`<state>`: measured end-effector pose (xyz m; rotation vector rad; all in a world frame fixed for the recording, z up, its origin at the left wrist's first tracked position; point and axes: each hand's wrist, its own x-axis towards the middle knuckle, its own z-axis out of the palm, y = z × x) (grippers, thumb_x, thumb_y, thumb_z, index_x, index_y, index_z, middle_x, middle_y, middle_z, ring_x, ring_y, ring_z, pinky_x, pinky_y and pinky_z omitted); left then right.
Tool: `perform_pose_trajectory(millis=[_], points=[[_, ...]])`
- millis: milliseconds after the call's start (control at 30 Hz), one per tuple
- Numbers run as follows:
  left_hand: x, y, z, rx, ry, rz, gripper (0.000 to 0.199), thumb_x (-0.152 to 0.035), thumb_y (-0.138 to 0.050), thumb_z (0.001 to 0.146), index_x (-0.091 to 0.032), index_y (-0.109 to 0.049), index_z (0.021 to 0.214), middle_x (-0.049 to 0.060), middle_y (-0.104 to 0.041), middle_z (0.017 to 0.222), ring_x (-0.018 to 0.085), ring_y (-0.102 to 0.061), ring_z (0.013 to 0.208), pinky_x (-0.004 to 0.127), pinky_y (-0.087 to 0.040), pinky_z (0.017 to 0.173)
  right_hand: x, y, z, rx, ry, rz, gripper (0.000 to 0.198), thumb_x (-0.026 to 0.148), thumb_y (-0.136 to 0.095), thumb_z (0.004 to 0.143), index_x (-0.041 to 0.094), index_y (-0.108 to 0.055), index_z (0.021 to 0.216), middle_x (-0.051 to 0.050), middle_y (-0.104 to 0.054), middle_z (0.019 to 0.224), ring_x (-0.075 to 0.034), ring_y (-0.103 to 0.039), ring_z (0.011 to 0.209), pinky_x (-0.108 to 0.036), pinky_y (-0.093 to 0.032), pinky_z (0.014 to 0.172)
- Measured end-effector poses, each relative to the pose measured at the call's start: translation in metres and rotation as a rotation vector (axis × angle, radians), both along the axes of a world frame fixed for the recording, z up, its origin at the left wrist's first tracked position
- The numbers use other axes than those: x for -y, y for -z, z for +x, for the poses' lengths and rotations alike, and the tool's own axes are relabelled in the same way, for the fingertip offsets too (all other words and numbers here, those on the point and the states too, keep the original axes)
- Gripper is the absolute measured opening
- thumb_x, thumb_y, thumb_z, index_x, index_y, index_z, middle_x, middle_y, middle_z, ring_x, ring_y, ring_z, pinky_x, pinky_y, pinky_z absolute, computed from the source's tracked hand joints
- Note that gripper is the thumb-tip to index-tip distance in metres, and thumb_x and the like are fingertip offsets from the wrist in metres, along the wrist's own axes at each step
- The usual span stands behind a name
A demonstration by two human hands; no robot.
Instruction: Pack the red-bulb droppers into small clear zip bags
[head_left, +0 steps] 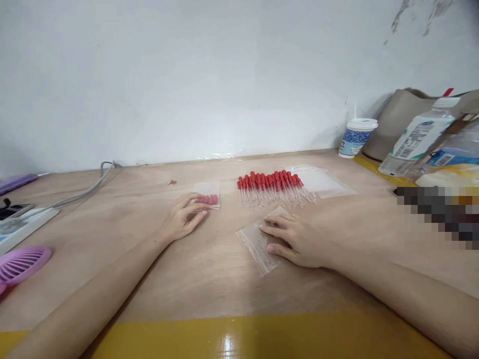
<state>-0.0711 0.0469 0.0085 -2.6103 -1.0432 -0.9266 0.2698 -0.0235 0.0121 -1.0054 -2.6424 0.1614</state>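
Note:
My left hand rests on a small clear bag holding several droppers with red bulbs, its fingers spread over the bag's lower left part. Under the fingers of my right hand lies a clear zip bag, flat on the table with no droppers visible in it. These fingers are apart too. Behind the two hands, a row of loose droppers with red bulbs and thin clear stems is spread side by side. More clear bags lie to the right of the row, partly behind it.
At the back right stand a blue paper cup, a labelled plastic bottle and a grey-brown container. On the left are a pink fan, a white power strip and a grey cable. Yellow tape covers the table's front edge.

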Motion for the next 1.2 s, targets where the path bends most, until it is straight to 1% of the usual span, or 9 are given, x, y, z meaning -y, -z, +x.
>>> perform_pose_trajectory(millis=[133, 267, 367, 567, 700, 900, 1033, 1133, 1200], points=[[0.018, 0.0, 0.028, 0.119, 0.095, 0.073, 0.015, -0.018, -0.054, 0.085, -0.019, -0.064, 0.096, 0.009, -0.061, 0.1, 0.018, -0.058, 0.097, 0.038, -0.049, 0.087, 0.0, -0.002, -0.004, -0.021, 0.003, 0.059, 0.052, 0.053, -0.044, 0.086, 0.019, -0.055, 0.124, -0.015, -0.053, 0.125, -0.03, -0.049, 0.11, -0.051, -0.038, 0.094], [0.049, -0.002, 0.061, -0.017, 0.406, -0.03, 0.013, -0.019, -0.057, 0.083, -0.021, -0.066, 0.092, 0.005, -0.065, 0.086, 0.016, -0.062, 0.085, 0.032, -0.054, 0.076, -0.009, 0.002, 0.004, -0.034, -0.164, 0.001, 0.059, 0.054, -0.05, 0.082, 0.022, -0.048, 0.131, -0.012, -0.041, 0.139, -0.03, -0.036, 0.127, -0.052, -0.027, 0.103], [0.062, -0.002, 0.071, -0.084, 0.507, -0.115, 0.021, -0.018, -0.054, 0.085, -0.023, -0.065, 0.103, 0.006, -0.069, 0.092, 0.018, -0.063, 0.091, 0.033, -0.054, 0.08, -0.014, 0.008, 0.007, -0.04, -0.202, -0.093, 0.062, 0.053, -0.049, 0.083, 0.022, -0.041, 0.136, -0.012, -0.033, 0.145, -0.028, -0.03, 0.133, -0.05, -0.024, 0.106], [0.057, -0.003, 0.07, -0.176, 0.414, -0.257, 0.033, -0.024, -0.049, 0.09, -0.018, -0.057, 0.121, 0.01, -0.063, 0.117, 0.02, -0.056, 0.112, 0.039, -0.045, 0.098, -0.008, 0.014, -0.005, -0.051, -0.04, -0.126, 0.062, 0.056, -0.044, 0.084, 0.024, -0.04, 0.137, -0.013, -0.033, 0.144, -0.03, -0.032, 0.131, -0.052, -0.026, 0.105], [0.054, -0.009, 0.069, -0.344, 0.366, -0.287, 0.044, -0.035, -0.05, 0.089, -0.025, -0.046, 0.132, 0.009, -0.039, 0.141, 0.027, -0.035, 0.131, 0.05, -0.031, 0.107, -0.007, 0.016, -0.009, -0.093, 0.065, -0.11, 0.066, 0.058, -0.042, 0.084, 0.021, -0.037, 0.139, -0.015, -0.034, 0.144, -0.031, -0.033, 0.131, -0.052, -0.029, 0.104], [0.056, -0.014, 0.067, -0.41, 0.358, -0.31, 0.039, -0.035, -0.048, 0.09, -0.033, -0.047, 0.129, 0.006, -0.009, 0.152, 0.031, -0.026, 0.134, 0.056, -0.023, 0.107, -0.016, 0.014, 0.006, -0.122, 0.067, -0.167, 0.07, 0.058, -0.043, 0.084, 0.021, -0.029, 0.142, -0.013, -0.031, 0.145, -0.028, -0.032, 0.131, -0.048, -0.031, 0.105], [0.052, -0.009, 0.061, -0.331, 0.353, -0.288, 0.032, -0.035, -0.047, 0.09, -0.032, -0.057, 0.12, 0.007, -0.03, 0.146, 0.027, -0.038, 0.129, 0.053, -0.028, 0.106, -0.018, 0.012, 0.009, -0.125, 0.023, -0.155, 0.068, 0.055, -0.042, 0.086, 0.019, -0.03, 0.142, -0.013, -0.034, 0.144, -0.027, -0.034, 0.131, -0.047, -0.031, 0.106], [0.046, -0.007, 0.056, -0.129, 0.335, -0.249, 0.028, -0.03, -0.042, 0.093, -0.025, -0.068, 0.101, 0.008, -0.059, 0.12, 0.022, -0.055, 0.109, 0.044, -0.04, 0.097, -0.017, 0.012, 0.007, -0.111, 0.006, -0.147, 0.066, 0.055, -0.041, 0.087, 0.018, -0.032, 0.14, -0.013, -0.036, 0.142, -0.027, -0.035, 0.129, -0.049, -0.031, 0.105], [0.038, -0.009, 0.057, 0.019, 0.262, -0.226, 0.031, -0.028, -0.04, 0.093, -0.02, -0.07, 0.088, 0.008, -0.066, 0.1, 0.019, -0.06, 0.094, 0.038, -0.047, 0.086, -0.017, 0.013, 0.007, -0.111, 0.002, -0.138, 0.065, 0.054, -0.041, 0.087, 0.018, -0.034, 0.14, -0.014, -0.037, 0.142, -0.028, -0.036, 0.129, -0.05, -0.032, 0.104]])
